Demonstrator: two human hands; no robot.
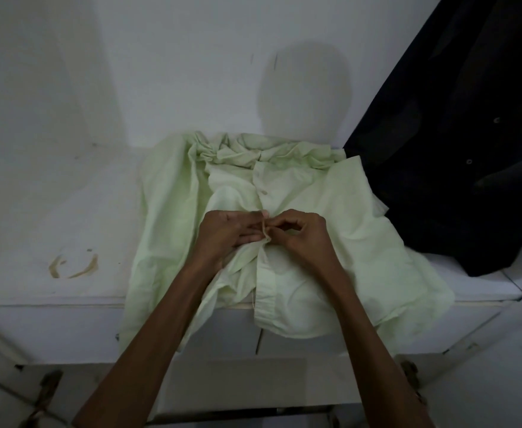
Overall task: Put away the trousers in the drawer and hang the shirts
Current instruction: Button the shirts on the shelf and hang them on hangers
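a white shelf point(68, 211) runs below a plain white wall point(191, 72); the light is low. the shirt point(330, 242) lies front up on the shelf, with its collar point(253, 152) toward the wall and its hem hanging over the front edge. a dark garment point(454, 149) hangs at the right and touches the shirt's sleeve. a brown ring stain point(74, 267) sits well apart at the left.

grip: our left hand point(225, 236) pinches one edge of the placket point(265, 282) between thumb and fingers. our right hand point(303, 236), fingers curled, pinches the facing edge. the two hands meet at mid-chest, just below a small pale button point(264, 191). we cannot tell whether a button is going in or coming out.

handling: the cloth is thin, pale green, woven and creased, so we judge it light, limp and not slippery. it holds no shape and bunches where pushed. the collar and placket are doubled and stiffer. for hanging, we take hold at the collar or the shoulder seams, not at the loose body.
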